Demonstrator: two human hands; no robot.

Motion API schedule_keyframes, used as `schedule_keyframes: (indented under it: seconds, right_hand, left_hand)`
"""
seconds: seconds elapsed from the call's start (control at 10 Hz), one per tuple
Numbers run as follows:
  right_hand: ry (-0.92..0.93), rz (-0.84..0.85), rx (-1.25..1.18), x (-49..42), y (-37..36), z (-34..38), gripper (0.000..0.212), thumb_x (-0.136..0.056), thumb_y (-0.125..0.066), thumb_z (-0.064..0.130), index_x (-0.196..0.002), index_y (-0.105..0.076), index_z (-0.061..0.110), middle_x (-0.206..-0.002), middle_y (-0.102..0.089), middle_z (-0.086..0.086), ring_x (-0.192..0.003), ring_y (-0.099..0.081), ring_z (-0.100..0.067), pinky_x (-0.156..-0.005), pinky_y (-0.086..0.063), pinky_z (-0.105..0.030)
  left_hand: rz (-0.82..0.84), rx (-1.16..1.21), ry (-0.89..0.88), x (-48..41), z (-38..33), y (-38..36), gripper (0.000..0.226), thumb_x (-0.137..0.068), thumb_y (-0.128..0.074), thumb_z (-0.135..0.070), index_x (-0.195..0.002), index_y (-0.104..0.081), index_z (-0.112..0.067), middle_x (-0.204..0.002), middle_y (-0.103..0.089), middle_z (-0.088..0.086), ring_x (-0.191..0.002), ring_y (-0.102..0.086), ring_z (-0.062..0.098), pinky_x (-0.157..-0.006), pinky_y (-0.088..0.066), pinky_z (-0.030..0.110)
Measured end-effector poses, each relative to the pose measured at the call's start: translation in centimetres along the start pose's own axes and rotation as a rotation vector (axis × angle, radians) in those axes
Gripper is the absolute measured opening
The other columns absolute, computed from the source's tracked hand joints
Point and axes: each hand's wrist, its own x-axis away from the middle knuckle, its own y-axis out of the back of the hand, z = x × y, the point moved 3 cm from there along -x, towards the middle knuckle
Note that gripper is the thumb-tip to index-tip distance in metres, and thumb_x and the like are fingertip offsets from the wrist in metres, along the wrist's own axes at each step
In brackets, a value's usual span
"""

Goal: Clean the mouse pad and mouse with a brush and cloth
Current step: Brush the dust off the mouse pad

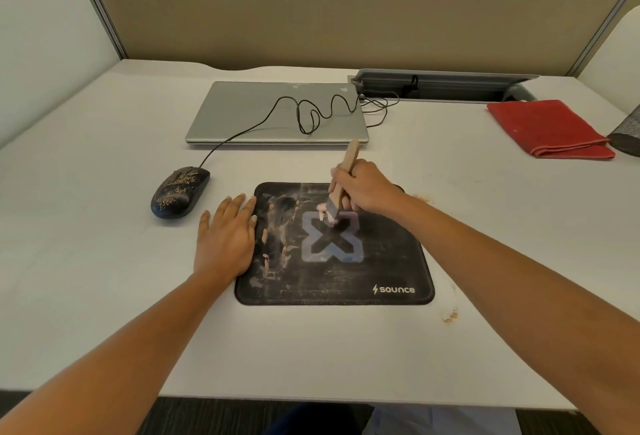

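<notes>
white desk (pixel 104 296) holds a dusty mouse pad (pixel 381 261). right hand (pixel 363 189) grips a brush (pixel 341 189) on it. left hand (pixel 225 237) lies flat, fingers straight, at its edge.

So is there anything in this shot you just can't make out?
All in the head view:
- Bristles of the brush: blurred, so how they meet the mouse pad is unclear.
- The pad's left edge: partly under the left hand.
- The grey textured object beside the red cloth: cut off by the right edge.
- Where the cable of the mouse plugs in: too small to tell.
</notes>
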Motion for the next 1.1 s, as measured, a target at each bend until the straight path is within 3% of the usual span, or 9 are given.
schedule_keyframes:
  seconds: [0.1,0.2,0.3,0.4,0.5,0.7,0.8,0.9,1.1]
  right_hand:
    - [-0.04,0.091,-0.064,-0.1,1.0,0.2,0.032,-0.099,-0.039,0.025,-0.082,-0.059,0.006,-0.061,-0.057,0.001,-0.034,-0.05,0.0,-0.037,-0.037,-0.008]
    - [-0.089,-0.166,-0.112,-0.9,3.7,-0.8,0.035,-0.099,-0.039,0.025,-0.091,-0.061,-0.001,-0.062,-0.055,-0.002,-0.039,-0.052,-0.002,-0.038,-0.039,-0.008]
    - [-0.108,-0.426,0.103,-1.0,4.9,-2.6,0.039,-0.099,-0.037,0.029,-0.093,-0.061,-0.001,-0.076,-0.058,-0.007,-0.063,-0.058,-0.014,-0.05,-0.04,-0.013]
    - [-0.092,-0.386,0.088,-0.4,3.8,-3.1,0.04,-0.098,-0.037,0.031,-0.093,-0.062,0.0,-0.08,-0.058,-0.007,-0.065,-0.058,-0.013,-0.051,-0.039,-0.012]
    - [-0.042,-0.188,0.035,0.8,1.7,-1.9,0.037,-0.099,-0.036,0.031,-0.085,-0.06,0.007,-0.073,-0.057,-0.001,-0.061,-0.056,-0.009,-0.055,-0.041,-0.015]
    - [-0.01,0.214,-0.1,3.5,0.4,-0.5,0.037,-0.099,-0.038,0.028,-0.073,-0.059,0.012,-0.043,-0.055,0.007,-0.033,-0.048,-0.001,-0.037,-0.038,-0.009]
    - [-0.099,-0.104,-0.204,3.1,3.8,-2.0,0.037,-0.098,-0.038,0.029,-0.078,-0.059,0.007,-0.049,-0.056,0.004,-0.034,-0.049,-0.001,-0.036,-0.037,-0.008]
    - [-0.168,-0.438,-0.127,3.1,6.1,-4.3,0.037,-0.098,-0.038,0.031,-0.088,-0.061,0.005,-0.07,-0.057,-0.005,-0.051,-0.052,-0.007,-0.049,-0.043,-0.012]
    - [-0.056,-0.274,0.026,4.3,2.5,-3.2,0.039,-0.099,-0.035,0.034,-0.078,-0.059,0.011,-0.06,-0.053,0.003,-0.052,-0.052,-0.004,-0.048,-0.039,-0.01]
  left_hand:
    - [0.005,-0.004,0.0,0.0,0.0,0.0,0.045,-0.1,-0.022,-0.031,-0.145,-0.025,-0.025,-0.153,-0.024,-0.001,-0.142,-0.014,0.017,-0.115,-0.008,0.043]
    - [0.005,-0.001,0.001,0.0,0.0,0.0,0.046,-0.1,-0.022,-0.031,-0.145,-0.025,-0.024,-0.153,-0.024,-0.001,-0.142,-0.014,0.017,-0.116,-0.007,0.043]
    - [0.003,-0.003,0.003,0.1,-0.1,0.1,0.046,-0.1,-0.022,-0.031,-0.145,-0.025,-0.024,-0.153,-0.025,-0.001,-0.142,-0.014,0.017,-0.115,-0.008,0.043]
    - [0.0,-0.007,0.006,0.1,-0.1,0.1,0.046,-0.1,-0.023,-0.03,-0.145,-0.025,-0.024,-0.152,-0.025,-0.001,-0.142,-0.015,0.017,-0.115,-0.008,0.043]
    - [-0.004,-0.006,0.006,0.1,-0.1,0.1,0.045,-0.1,-0.023,-0.03,-0.145,-0.026,-0.024,-0.152,-0.026,-0.001,-0.142,-0.015,0.017,-0.115,-0.009,0.043]
    - [-0.007,-0.009,-0.001,0.0,-0.1,0.1,0.045,-0.1,-0.024,-0.03,-0.144,-0.027,-0.024,-0.152,-0.027,0.0,-0.142,-0.016,0.018,-0.115,-0.01,0.044]
    - [-0.004,-0.014,0.002,0.0,-0.1,0.1,0.045,-0.1,-0.023,-0.03,-0.144,-0.026,-0.024,-0.152,-0.027,0.0,-0.142,-0.016,0.018,-0.115,-0.01,0.044]
    - [-0.003,-0.01,0.003,0.1,-0.2,0.1,0.045,-0.1,-0.023,-0.03,-0.144,-0.027,-0.023,-0.152,-0.027,0.001,-0.142,-0.017,0.019,-0.115,-0.01,0.044]
    - [-0.007,-0.005,-0.002,0.1,-0.2,0.1,0.045,-0.1,-0.024,-0.029,-0.144,-0.028,-0.022,-0.151,-0.028,0.002,-0.141,-0.017,0.02,-0.114,-0.01,0.045]
